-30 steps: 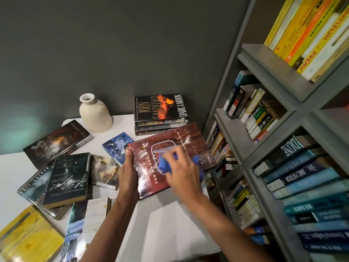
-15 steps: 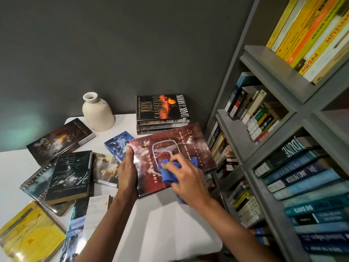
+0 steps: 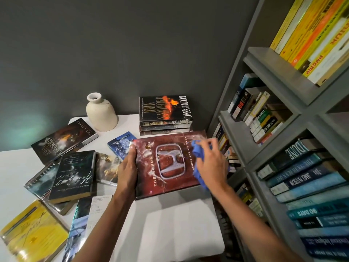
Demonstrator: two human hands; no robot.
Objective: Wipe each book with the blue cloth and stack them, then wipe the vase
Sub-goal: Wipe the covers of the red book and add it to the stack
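The blue cloth [image 3: 198, 154] has swept from the middle of the red book [image 3: 170, 167] out to its right edge, baring the emblem. This cover looks nearly done and due for the stack [image 3: 164, 114] just behind it. The right hand [image 3: 213, 167] arches over that edge, fingers [image 3: 212, 143] curled round the bunched cloth, while the left hand [image 3: 128, 171] grips the book's left edge, and the vase [image 3: 101, 112] waits behind-left.

The cloth [image 3: 198, 155] is blue, the book [image 3: 146, 186] dark red, the vase [image 3: 102, 115] cream.
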